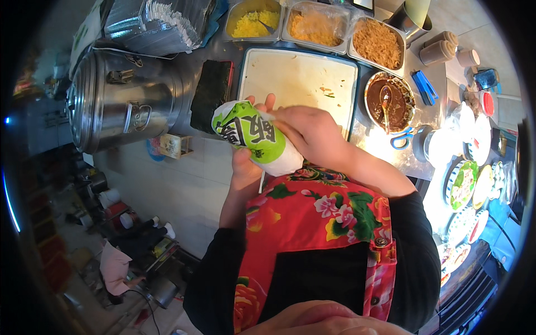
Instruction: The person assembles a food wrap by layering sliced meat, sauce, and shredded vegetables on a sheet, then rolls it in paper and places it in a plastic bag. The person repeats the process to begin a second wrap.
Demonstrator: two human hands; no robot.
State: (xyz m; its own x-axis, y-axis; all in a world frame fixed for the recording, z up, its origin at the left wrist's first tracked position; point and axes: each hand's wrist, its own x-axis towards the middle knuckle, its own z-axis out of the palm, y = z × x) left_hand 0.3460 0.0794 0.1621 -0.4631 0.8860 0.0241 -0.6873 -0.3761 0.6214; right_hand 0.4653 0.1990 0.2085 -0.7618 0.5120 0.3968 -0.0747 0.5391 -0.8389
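A plump paper-wrapped roll (259, 146), white and bright green with dark lettering, is held tilted in front of my chest. My left hand (243, 167) grips it from below, its thumb on the near side and fingertips showing past the far side. Over its right part my right hand (312, 131) is closed, fingers pressed against the paper. What is inside the wrapping is hidden. Just beyond my hands lies a cream cutting board (296, 70) with a dark rim and a few food scraps. A stack of dark seaweed sheets (211, 92) sits left of it.
Behind the board stand metal trays of yellow food (255, 26), orange shreds (312, 28) and brown shreds (377, 44). A sauce bowl (405, 114) with a spoon, blue scissors (402, 139) and a large steel pot (128, 100) flank it. Another person (117, 268) is at lower left.
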